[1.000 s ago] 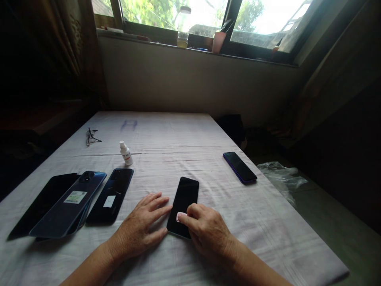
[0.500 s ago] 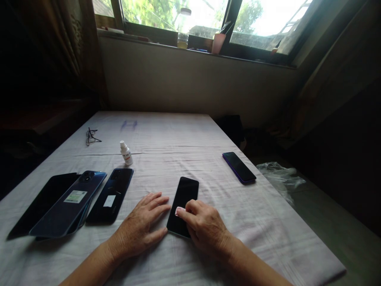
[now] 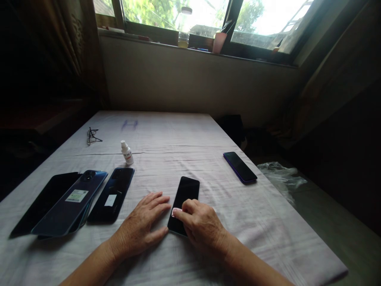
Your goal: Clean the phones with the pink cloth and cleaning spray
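White-sheeted table (image 3: pixel 172 139) | 1 central phone (image 3: pixel 187 190) | 1 bottle (image 3: pixel 127 155) | left fingers (image 3: pixel 160 209) spread | right fingers (image 3: pixel 186 218) pinching 1 pinkish wad (image 3: pixel 176 213)

Black phone (image 3: pixel 187 190) flat, face up, slightly aslant, pinkish pad (image 3: pixel 176 213) over its screen

The scene is lit by daylight from the far window (image 3: pixel 205 18), whose panes are blown out to white in places. The wall (image 3: pixel 190 81) beneath it is left dim, and the curtain (image 3: pixel 62 43) at the far left is half sunk in darkness. Soft shadow is cast under the left hand (image 3: pixel 141 224). Fine print on the white bottle (image 3: pixel 127 154) is blurred, and the near right corner of the tablecloth (image 3: pixel 264 222) is stretched by wide-angle distortion.
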`<state>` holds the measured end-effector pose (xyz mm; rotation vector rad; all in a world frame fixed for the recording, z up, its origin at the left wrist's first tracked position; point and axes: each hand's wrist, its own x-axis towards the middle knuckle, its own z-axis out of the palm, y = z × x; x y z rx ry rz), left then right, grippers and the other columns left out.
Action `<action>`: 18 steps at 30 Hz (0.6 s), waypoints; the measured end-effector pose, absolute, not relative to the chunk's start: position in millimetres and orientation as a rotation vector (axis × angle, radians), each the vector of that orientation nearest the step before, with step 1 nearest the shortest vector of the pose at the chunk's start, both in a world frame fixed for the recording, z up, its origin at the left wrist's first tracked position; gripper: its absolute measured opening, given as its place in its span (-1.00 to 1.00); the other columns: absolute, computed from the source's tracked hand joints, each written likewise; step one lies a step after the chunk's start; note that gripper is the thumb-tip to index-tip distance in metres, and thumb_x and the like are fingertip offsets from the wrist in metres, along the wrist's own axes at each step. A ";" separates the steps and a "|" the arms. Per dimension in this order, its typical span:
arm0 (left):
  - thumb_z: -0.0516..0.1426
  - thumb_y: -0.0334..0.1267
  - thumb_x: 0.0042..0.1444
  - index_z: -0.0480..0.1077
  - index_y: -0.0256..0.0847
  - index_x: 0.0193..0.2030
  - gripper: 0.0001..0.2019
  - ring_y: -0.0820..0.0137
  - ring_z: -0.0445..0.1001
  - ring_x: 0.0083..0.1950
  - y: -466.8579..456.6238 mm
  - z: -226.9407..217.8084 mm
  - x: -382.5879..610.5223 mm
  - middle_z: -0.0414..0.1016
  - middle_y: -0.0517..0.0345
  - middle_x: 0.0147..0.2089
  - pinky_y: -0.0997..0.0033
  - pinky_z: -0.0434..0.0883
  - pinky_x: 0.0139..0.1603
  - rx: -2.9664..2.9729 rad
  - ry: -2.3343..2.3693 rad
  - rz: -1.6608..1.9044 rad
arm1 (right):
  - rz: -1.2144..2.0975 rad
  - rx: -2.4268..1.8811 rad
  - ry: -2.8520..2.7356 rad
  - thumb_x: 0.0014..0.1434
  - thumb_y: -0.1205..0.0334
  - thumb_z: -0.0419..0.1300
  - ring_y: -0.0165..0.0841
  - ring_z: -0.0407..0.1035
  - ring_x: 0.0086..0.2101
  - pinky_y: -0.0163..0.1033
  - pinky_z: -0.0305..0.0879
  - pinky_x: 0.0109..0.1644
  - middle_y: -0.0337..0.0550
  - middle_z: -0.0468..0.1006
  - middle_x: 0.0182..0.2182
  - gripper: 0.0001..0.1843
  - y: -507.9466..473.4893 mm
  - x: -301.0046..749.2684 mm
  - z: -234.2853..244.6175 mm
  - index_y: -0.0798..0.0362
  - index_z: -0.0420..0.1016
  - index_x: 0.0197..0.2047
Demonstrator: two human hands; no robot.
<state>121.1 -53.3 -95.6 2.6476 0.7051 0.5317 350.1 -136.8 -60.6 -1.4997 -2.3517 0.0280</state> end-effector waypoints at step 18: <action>0.24 -0.22 0.18 0.39 -0.08 0.24 -0.53 0.02 0.25 0.43 -53.6 -92.6 122.1 0.40 0.01 0.35 -0.16 0.24 0.41 2.659 0.703 0.513 | 0.069 -1.343 -2.422 0.29 0.38 0.12 -0.34 0.34 -0.36 -0.26 0.14 -0.35 -0.17 0.51 -0.30 -0.75 -145.5 347.5 -57.2 -0.02 0.54 -0.03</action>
